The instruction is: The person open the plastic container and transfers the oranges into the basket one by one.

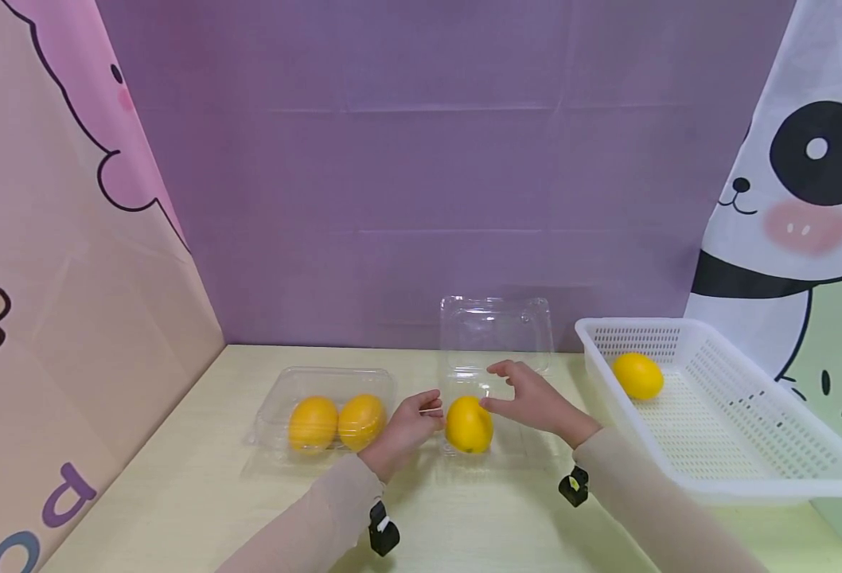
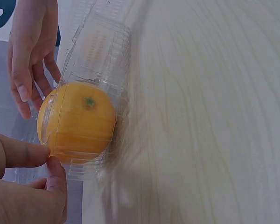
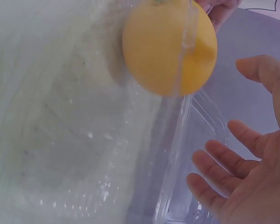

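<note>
The open box (image 2: 102, 49) stands on the table (image 1: 177, 493) with one yellow-orange fruit (image 1: 468, 426) in its left part, a green mark showing on the fruit's skin in the left wrist view. The box's clear lid (image 1: 478, 330) is raised upright at its back, before the purple wall (image 1: 421, 159). At the box's left end, the left hand (image 1: 408, 434) pinches the rim between thumb and forefinger, just beside the fruit. Over the right part of the box, the right hand (image 1: 538, 402) is spread, thumb well apart from the fingers; its thumb is near the fruit without touching it. Left of the open box sits a second clear box (image 1: 352, 380), two fruits (image 1: 313, 424) side by side inside. Right of the open box is a white basket (image 1: 722, 434), one fruit lying against its left side.
</note>
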`<state>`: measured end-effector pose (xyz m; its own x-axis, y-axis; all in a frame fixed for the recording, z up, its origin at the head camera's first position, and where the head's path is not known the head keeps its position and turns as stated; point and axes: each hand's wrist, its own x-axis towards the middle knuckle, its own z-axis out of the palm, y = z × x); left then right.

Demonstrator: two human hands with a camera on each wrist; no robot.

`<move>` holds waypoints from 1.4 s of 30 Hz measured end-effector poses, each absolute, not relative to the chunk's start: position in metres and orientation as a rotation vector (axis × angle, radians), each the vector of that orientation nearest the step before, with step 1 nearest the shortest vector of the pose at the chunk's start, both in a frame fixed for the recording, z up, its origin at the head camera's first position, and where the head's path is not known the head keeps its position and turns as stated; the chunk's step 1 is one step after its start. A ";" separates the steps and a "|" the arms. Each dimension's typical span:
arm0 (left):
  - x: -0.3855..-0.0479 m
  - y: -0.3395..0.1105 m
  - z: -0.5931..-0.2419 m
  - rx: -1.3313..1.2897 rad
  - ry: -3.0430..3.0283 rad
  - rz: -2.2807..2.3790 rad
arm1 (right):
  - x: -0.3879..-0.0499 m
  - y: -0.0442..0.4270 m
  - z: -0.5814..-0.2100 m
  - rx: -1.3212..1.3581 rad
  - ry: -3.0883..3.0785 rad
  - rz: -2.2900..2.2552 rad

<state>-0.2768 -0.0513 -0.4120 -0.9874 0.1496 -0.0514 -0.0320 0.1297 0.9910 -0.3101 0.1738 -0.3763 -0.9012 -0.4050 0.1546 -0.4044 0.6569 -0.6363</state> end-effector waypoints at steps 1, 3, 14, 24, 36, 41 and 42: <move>-0.277 -0.051 -0.412 0.117 2.254 1.982 | -0.310 0.173 -0.378 -0.697 2.854 -1.099; -0.276 -0.051 -0.411 0.113 2.255 1.978 | -0.310 0.170 -0.380 -0.694 2.848 -1.101; -0.276 -0.051 -0.410 0.095 2.256 1.981 | -0.307 0.156 -0.394 -0.689 2.798 -1.139; -0.276 -0.051 -0.410 0.106 2.287 1.943 | -0.307 0.145 -0.409 -0.704 2.805 -1.131; -0.278 -0.051 -0.412 0.104 2.290 1.942 | -0.301 0.138 -0.412 -0.651 2.787 -1.099; -0.279 -0.050 -0.412 0.099 2.292 1.940 | -0.301 0.137 -0.415 -0.608 2.790 -1.080; -0.279 -0.050 -0.412 0.098 2.293 1.940 | -0.301 0.137 -0.415 -0.604 2.789 -1.080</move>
